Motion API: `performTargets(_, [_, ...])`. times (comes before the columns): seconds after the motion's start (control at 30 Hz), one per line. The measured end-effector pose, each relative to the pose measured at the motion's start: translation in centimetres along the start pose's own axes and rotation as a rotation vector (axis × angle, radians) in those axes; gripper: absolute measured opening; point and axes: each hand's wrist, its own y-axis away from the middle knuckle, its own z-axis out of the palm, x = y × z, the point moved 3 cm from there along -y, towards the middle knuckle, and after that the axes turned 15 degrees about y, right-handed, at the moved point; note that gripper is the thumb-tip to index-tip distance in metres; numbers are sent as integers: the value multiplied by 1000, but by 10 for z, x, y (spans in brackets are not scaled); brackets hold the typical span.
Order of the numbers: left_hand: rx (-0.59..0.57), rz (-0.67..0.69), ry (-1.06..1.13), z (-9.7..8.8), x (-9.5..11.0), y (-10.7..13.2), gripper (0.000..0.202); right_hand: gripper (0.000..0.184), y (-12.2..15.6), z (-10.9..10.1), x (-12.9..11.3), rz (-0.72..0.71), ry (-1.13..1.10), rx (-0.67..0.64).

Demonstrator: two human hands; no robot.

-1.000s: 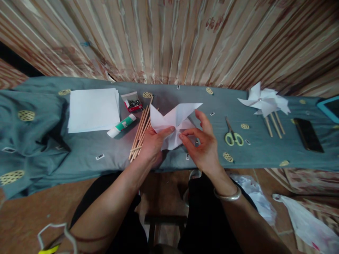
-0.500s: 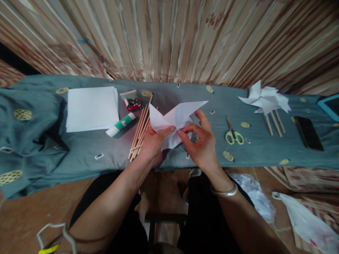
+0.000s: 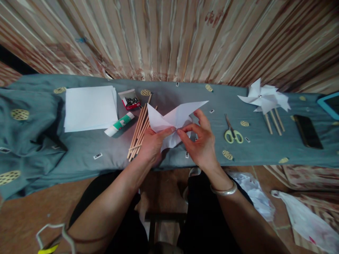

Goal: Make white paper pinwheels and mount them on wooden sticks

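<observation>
Above the front part of the table I hold a white paper pinwheel (image 3: pixel 182 112) with its pointed blades spread. My left hand (image 3: pixel 153 143) grips it from the left, thumb pressed near the centre. From the right, my right hand (image 3: pixel 200 143) pinches the paper at the centre between thumb and index finger, its other fingers raised. Whether a small pin sits in that pinch is hidden. Just left of the pinwheel lie several wooden sticks (image 3: pixel 139 130), partly behind my left hand.
Left are a stack of white paper (image 3: pixel 90 109), a glue stick (image 3: pixel 119 124) and a small red box of metal pins (image 3: pixel 131 101). Right are green-handled scissors (image 3: pixel 233 135), finished pinwheels on sticks (image 3: pixel 267 100), a dark phone (image 3: pixel 308 132) and a blue-edged device (image 3: pixel 328 106). Plastic bags (image 3: pixel 309 215) lie on the floor.
Both hands keep their hold on the pinwheel almost unmoved. The view has shifted very slightly, so the table things appear a little further left.
</observation>
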Motion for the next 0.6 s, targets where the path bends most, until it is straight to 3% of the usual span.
performTargets(0.6, [-18, 16, -3, 1, -1, 2, 37, 19, 0, -2, 1, 43, -32, -25])
